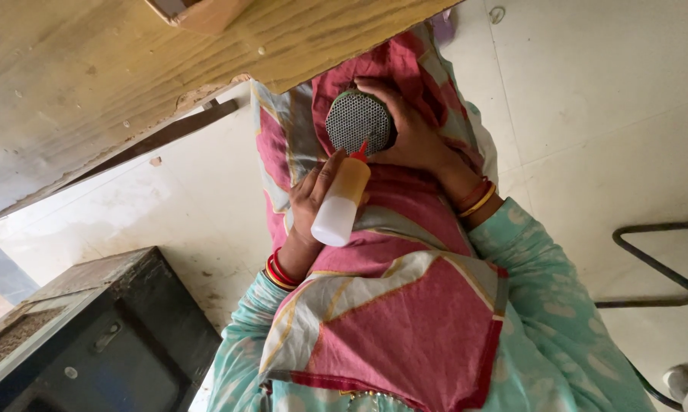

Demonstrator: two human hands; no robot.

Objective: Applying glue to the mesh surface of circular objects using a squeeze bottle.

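Observation:
My left hand grips a small squeeze bottle of yellowish liquid, its red nozzle pointing up. The nozzle tip touches the lower edge of a round perforated metal disc with a green rim. My right hand is wrapped around the right side of that disc and holds it over my lap. Both wrists carry red and gold bangles. A pink and cream cloth lies over my lap beneath both hands.
A worn wooden tabletop fills the upper left, just above the disc. A dark box stands on the pale floor at the lower left. A bent metal tube frame lies at the right.

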